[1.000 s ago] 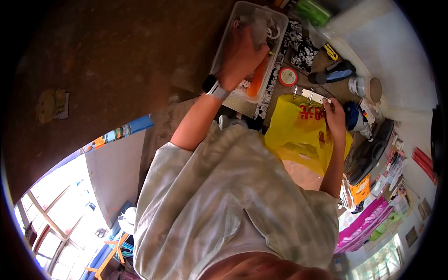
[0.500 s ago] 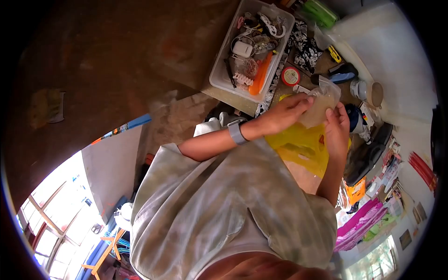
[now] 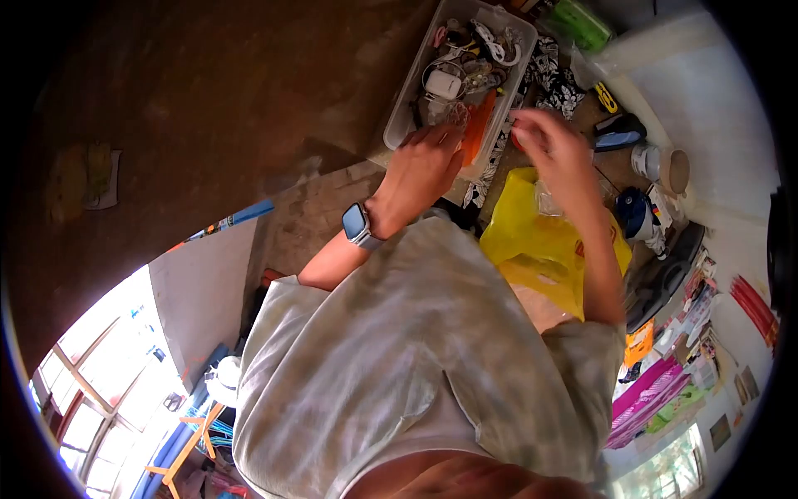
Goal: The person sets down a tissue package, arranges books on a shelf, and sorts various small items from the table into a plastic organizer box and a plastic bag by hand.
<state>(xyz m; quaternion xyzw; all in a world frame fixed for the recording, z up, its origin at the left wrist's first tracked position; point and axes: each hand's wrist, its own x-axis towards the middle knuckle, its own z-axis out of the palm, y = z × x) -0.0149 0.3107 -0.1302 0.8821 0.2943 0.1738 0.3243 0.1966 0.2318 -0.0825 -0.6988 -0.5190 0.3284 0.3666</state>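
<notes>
My left hand (image 3: pixel 422 170), with a watch on its wrist, reaches over the near edge of the clear plastic box (image 3: pixel 393 133). Its fingers bend down together beside an orange strip-like item (image 3: pixel 478 129); whatever they grip is hidden. My right hand (image 3: pixel 559 151) is over the round red tin (image 3: pixel 516 140), whose edge peeps out beneath the bent fingers. Motion blurs this hand, so whether it touches the tin is unclear. Below it, a small clear plastic bag (image 3: pixel 546 201) lies on a yellow plastic bag (image 3: pixel 509 223).
The box contains a white case (image 3: pixel 443 84), cables and small accessories. Along the wall stand a blue-and-black item (image 3: pixel 621 133), a white jar (image 3: pixel 642 160) and a yellow item (image 3: pixel 606 97). A large brown surface (image 3: pixel 233 100) fills the upper left.
The clear bag that both hands held is now down on the yellow bag. My left hand has moved left to the box, and my right hand has moved up over the red tin.
</notes>
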